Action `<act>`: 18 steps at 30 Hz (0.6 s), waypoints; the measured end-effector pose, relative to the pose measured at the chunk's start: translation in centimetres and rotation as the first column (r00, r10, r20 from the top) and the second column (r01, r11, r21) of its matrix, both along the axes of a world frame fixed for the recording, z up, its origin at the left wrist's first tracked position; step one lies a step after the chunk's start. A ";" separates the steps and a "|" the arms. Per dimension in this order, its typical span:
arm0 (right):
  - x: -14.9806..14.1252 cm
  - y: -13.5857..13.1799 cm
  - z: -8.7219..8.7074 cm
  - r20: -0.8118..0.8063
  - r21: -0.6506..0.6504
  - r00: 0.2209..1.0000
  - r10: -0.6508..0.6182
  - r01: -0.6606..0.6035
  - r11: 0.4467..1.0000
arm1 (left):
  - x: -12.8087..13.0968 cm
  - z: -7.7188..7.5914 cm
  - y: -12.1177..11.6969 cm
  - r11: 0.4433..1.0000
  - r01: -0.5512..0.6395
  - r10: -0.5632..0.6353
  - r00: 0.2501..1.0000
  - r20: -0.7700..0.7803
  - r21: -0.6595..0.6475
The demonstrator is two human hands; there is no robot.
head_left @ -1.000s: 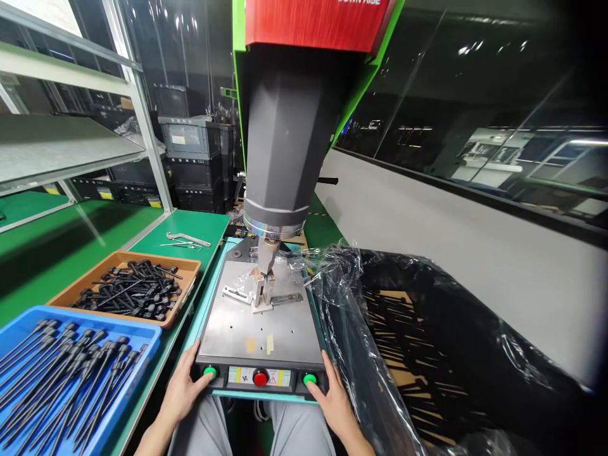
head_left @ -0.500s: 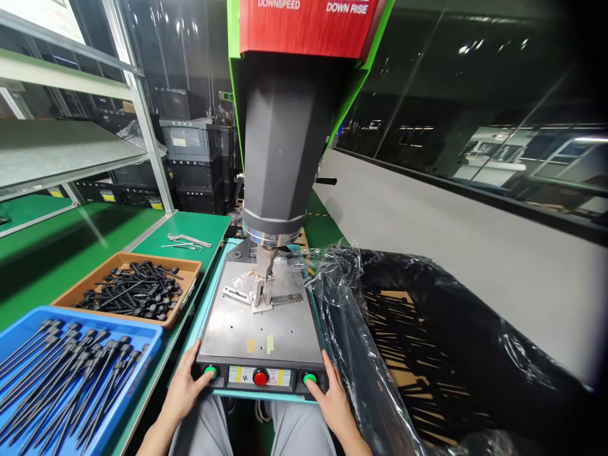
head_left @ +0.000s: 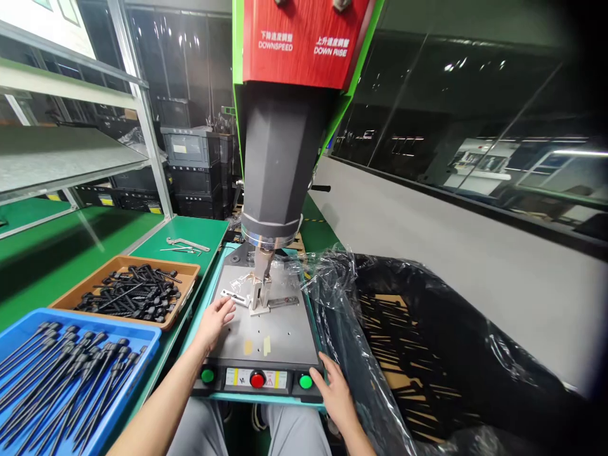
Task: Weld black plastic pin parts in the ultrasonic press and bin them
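Jig (head_left: 266,296) and tapered horn (head_left: 263,263) are lining up above the steel plate (head_left: 285,347), the jig standing upright behind the plate's middle; whether they are touching, or a part is sitting between them, is too small to tell. A left slotted bracket (head_left: 234,297) and a right slotted bracket (head_left: 284,302) are flanking the jig's base. The left hand (head_left: 215,324) is hovering just in front of the left bracket, its fingers half-curled and parted a little from the thumb, holding nothing. The right hand (head_left: 336,387) is resting along the control box's right end, fingers loosely spread and gripping nothing visible, its thumb lying just beside the right green button (head_left: 306,382); contact there is not showing clearly. Judging by looks, the jig is probably behaving as hard, rigid metal fixed to the plate, so its narrow posts are offering little finger room and the front is giving the easiest access. The black rods (head_left: 95,361) lying in the blue tray (head_left: 152,348) are looking light, slim and fairly stiff, perhaps smooth enough for slipping; their thick heads are probably offering the surest hold, while their thin shafts are seeming likelier to be bending.
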State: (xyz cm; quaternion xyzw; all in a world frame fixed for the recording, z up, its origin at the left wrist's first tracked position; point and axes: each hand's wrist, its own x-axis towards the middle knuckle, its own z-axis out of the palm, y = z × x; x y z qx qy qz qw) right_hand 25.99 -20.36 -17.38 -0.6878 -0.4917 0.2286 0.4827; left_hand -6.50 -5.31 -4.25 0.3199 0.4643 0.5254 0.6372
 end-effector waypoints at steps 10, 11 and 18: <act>-8.2 4.9 9.1 -0.173 0.060 0.939 0.296 -0.290 0.955 | 3.3 2.1 5.0 0.985 0.074 -0.030 0.965 0.260 -0.159; -9.2 5.7 9.6 -0.168 0.056 0.926 0.337 -0.333 0.941 | 3.5 2.4 5.1 0.986 0.065 -0.021 0.961 0.274 -0.151; -13.9 12.1 12.9 -0.110 0.226 0.901 0.420 -0.389 0.893 | 4.3 4.6 5.0 0.999 0.009 0.007 0.934 0.357 -0.044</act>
